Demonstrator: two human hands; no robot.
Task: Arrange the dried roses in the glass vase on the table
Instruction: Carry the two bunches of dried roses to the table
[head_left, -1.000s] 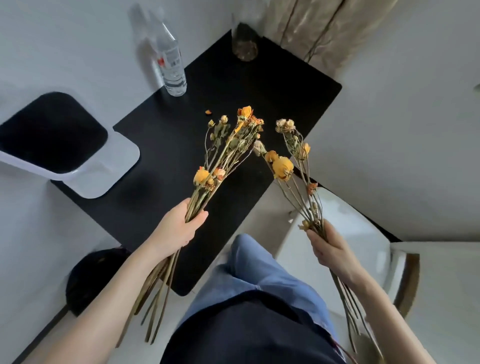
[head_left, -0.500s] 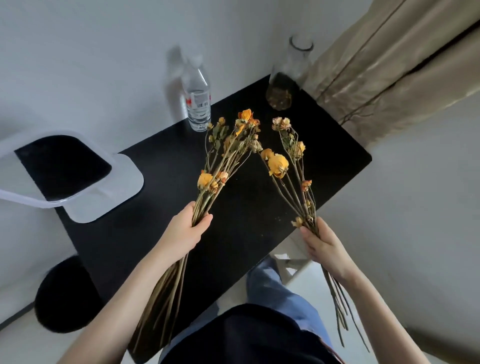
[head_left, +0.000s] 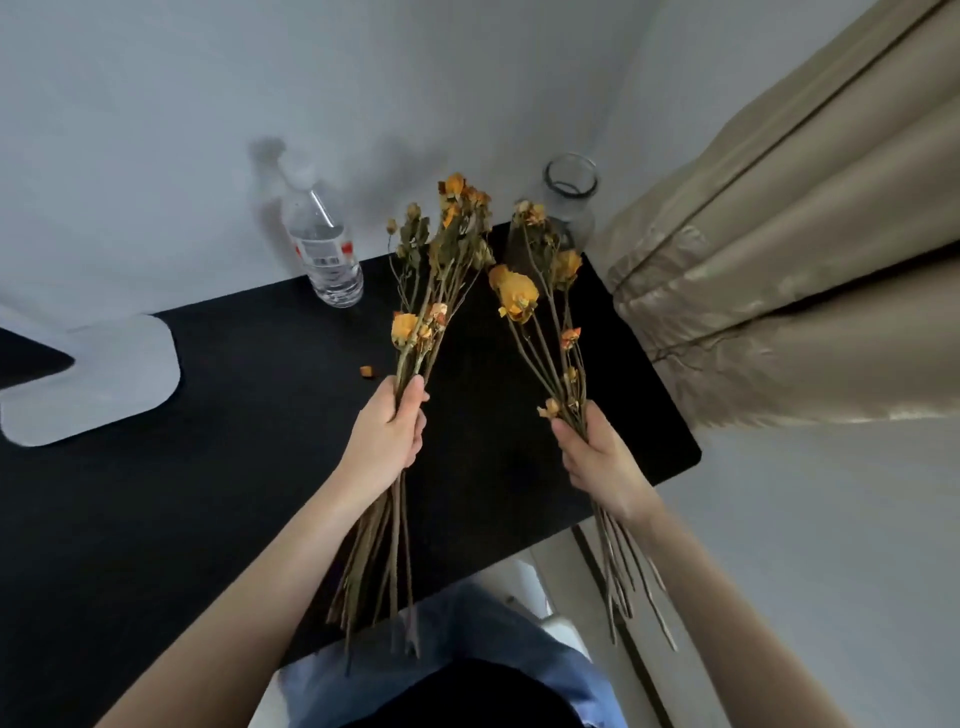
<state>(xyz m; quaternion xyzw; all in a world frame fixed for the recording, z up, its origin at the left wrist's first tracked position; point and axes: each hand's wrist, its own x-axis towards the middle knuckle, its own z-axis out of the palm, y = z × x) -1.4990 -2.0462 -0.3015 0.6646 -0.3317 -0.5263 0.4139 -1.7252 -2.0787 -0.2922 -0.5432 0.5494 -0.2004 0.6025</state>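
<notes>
Left hand (head_left: 387, 434): closed around the left bunch (head_left: 441, 270) at mid-stem, heads up, above the table (head_left: 208, 493).
Right hand (head_left: 597, 457): closed around the right bunch (head_left: 540, 291), also at mid-stem, held apart from the other.
Glass vase (head_left: 569, 200): upright at the far corner of the table, just beside the curtain (head_left: 779, 260); looks empty, narrow mouth.
Risk, petals: very dry and brittle; probably shed if heads rub together or scrape the rim. Already one orange fragment (head_left: 367, 371) lying on the table.
Risk, stems: long and thin; likely to snap or splay if a whole bunch is forced into the narrow neck.
Risk, vase: light-looking and near the edge; could tip from a sideways push of the stems, or from top-heavy flowers.
Risk, water bottle (head_left: 324, 249): standing near the left bunch; could be knocked on the way to the vase.
Count, bunches: two, one in each hand.
Count, stems: many in each, exact number not possible to tell.
Count, vases: one.
Count, bottles: one.
Count, fallen pieces: one visible.
</notes>
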